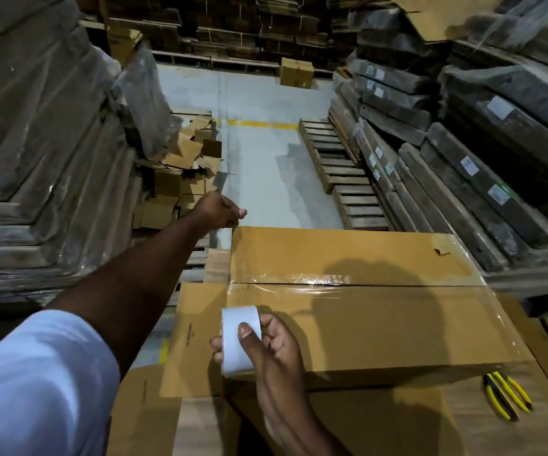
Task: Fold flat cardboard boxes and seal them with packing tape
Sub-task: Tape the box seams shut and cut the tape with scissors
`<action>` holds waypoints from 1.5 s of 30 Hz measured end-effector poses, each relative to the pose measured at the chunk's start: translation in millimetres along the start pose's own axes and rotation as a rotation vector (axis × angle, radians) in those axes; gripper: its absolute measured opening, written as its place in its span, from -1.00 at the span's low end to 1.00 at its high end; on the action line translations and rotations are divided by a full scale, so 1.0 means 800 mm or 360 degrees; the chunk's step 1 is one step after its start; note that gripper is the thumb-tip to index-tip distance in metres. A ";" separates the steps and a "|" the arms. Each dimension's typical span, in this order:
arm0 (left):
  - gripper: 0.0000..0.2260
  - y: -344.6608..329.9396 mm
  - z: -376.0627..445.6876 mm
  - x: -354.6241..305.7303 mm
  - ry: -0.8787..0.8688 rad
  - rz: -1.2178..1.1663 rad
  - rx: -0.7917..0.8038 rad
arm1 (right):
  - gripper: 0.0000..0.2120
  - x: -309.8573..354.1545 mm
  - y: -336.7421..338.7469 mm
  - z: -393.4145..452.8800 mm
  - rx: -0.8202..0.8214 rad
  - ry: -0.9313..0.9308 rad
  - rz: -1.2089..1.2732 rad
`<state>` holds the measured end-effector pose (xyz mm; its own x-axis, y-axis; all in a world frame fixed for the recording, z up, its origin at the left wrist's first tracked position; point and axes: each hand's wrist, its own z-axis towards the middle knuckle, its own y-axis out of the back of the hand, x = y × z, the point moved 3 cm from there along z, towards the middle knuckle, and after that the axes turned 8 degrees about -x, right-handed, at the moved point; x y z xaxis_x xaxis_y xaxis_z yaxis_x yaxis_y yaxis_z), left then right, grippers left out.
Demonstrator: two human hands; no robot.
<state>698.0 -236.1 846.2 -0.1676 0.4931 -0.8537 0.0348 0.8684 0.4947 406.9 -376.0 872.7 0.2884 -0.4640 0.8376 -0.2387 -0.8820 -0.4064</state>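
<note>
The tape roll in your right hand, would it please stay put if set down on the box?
On its flat side the tape roll probably stays; on edge it may roll. It looks light, pinched easily by the right hand. The taped cardboard box top seems smooth.

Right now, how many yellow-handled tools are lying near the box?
2: a pair of yellow-and-black tools lies side by side on the cardboard at the box's near right corner. Others may be hidden.

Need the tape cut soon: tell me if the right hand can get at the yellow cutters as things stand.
Probably not yet: the right hand grips the tape roll. The yellow cutters lie uncovered to its right.
</note>
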 end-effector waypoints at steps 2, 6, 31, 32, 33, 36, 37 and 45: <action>-0.82 0.000 0.007 0.002 0.0021 0.0009 0.0022 | -0.80 0.002 -0.001 0.003 0.0017 -0.0024 0.0014; -0.83 -0.006 0.016 -0.003 0.0036 0.0043 0.0047 | -0.76 0.002 -0.002 0.010 0.0008 -0.0048 0.0047; -0.78 -0.047 0.022 0.101 0.0984 -0.0307 0.0198 | -0.75 -0.031 0.026 0.014 0.0007 0.0325 -0.0438; -0.74 -0.049 0.021 0.109 0.0929 -0.0251 0.0090 | -0.73 -0.030 0.027 0.014 0.0013 0.0350 -0.0466; -0.73 -0.050 0.015 0.110 0.0821 -0.0247 0.0025 | -0.74 -0.029 0.028 0.014 0.0032 0.0370 -0.0477; -0.79 -0.051 -0.009 0.091 0.0377 -0.0472 -0.0172 | -0.84 -0.023 0.033 0.013 0.0073 0.0409 -0.0528; -0.77 -0.048 -0.024 0.074 0.0249 -0.0602 -0.0216 | -0.80 -0.022 0.033 0.013 0.0066 0.0417 -0.0553; -0.61 -0.038 -0.077 0.052 -0.0519 -0.0091 0.0224 | -0.61 -0.029 0.034 0.007 0.0064 0.0562 -0.0837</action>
<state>629.6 -245.0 805.7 0.1490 0.4147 -0.8977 0.1736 0.8827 0.4367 398.8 -389.6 840.6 0.0325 0.0813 0.9962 -0.1115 -0.9902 0.0845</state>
